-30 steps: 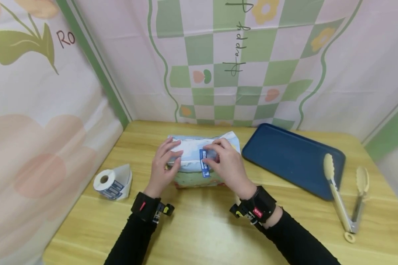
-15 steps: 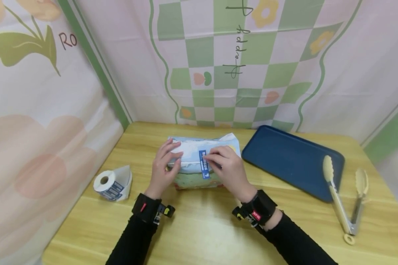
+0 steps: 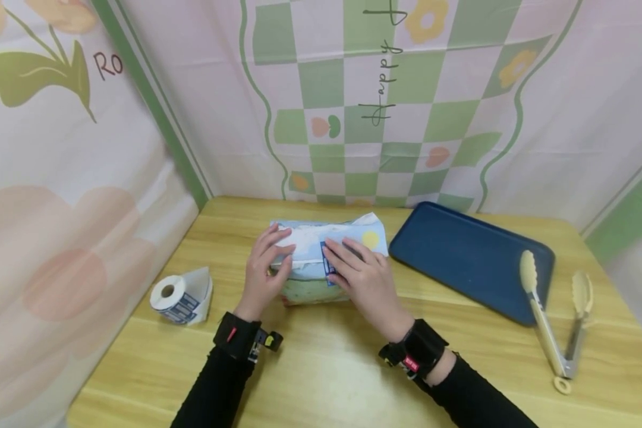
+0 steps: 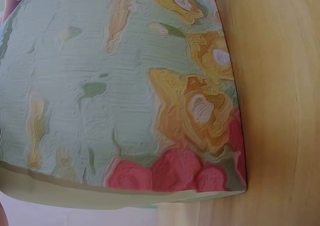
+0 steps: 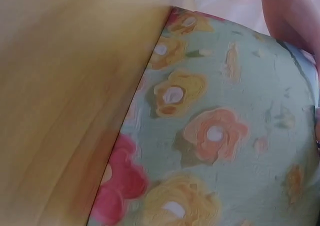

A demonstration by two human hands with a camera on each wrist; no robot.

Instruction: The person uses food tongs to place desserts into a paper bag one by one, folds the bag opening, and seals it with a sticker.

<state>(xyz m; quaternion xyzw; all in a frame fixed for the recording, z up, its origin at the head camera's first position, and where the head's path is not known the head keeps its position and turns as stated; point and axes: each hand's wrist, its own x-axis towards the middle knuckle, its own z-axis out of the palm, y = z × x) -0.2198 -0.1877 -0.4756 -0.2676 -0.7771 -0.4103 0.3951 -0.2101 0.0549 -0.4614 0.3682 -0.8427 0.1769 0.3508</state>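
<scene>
On the wooden table (image 3: 321, 368), my left hand (image 3: 262, 270) steadies the floral package (image 3: 312, 288) while my right hand's (image 3: 366, 279) flat fingers press the blue sticker (image 3: 327, 266), which could crease if I slide.

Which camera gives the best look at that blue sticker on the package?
The head view: the blue sticker shows on top of the package, partly under the right hand. Both wrist views show only the package's flowered side, no sticker.
</scene>
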